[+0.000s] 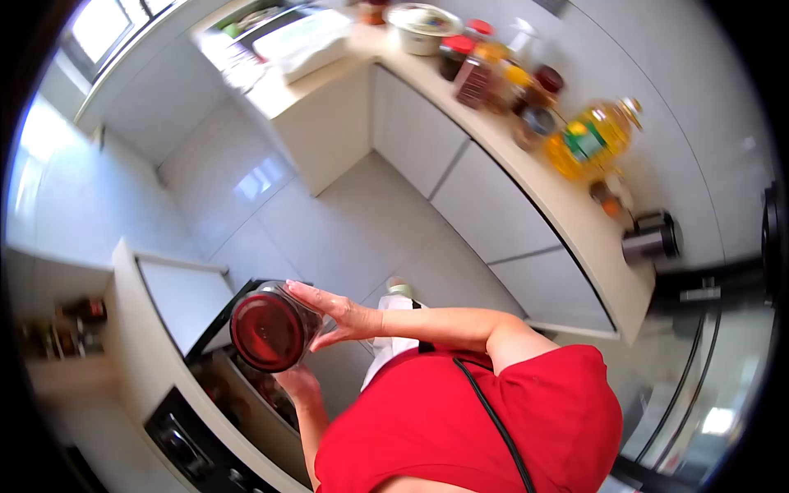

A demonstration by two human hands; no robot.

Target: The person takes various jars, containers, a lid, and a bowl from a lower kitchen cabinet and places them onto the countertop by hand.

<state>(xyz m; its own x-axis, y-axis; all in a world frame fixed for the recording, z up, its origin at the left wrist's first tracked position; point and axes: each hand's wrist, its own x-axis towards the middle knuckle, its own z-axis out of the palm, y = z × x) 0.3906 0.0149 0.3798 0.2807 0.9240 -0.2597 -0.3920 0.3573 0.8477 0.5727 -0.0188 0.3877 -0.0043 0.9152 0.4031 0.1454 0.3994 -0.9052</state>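
Observation:
A glass jar [313, 321] with a dark red lid [267, 332] is held up in front of my body, lid facing the camera. My right hand [349, 316] is closed on its side, with the thumb and fingers spread around the glass. Just below the jar is my left hand [297, 382]; its fingers are hidden behind the jar, so I cannot tell how it grips. What the jar contains does not show. Beneath both hands, an open drawer or cabinet [238, 374] holds several items that I cannot make out.
A counter [567, 218] runs along the right with a yellow oil bottle [588, 141], several jars and bottles, a white tub [422, 29] and a dark kettle-like vessel [652, 238]. A black appliance panel [193, 444] is at lower left. Grey tiled floor [329, 222] lies between.

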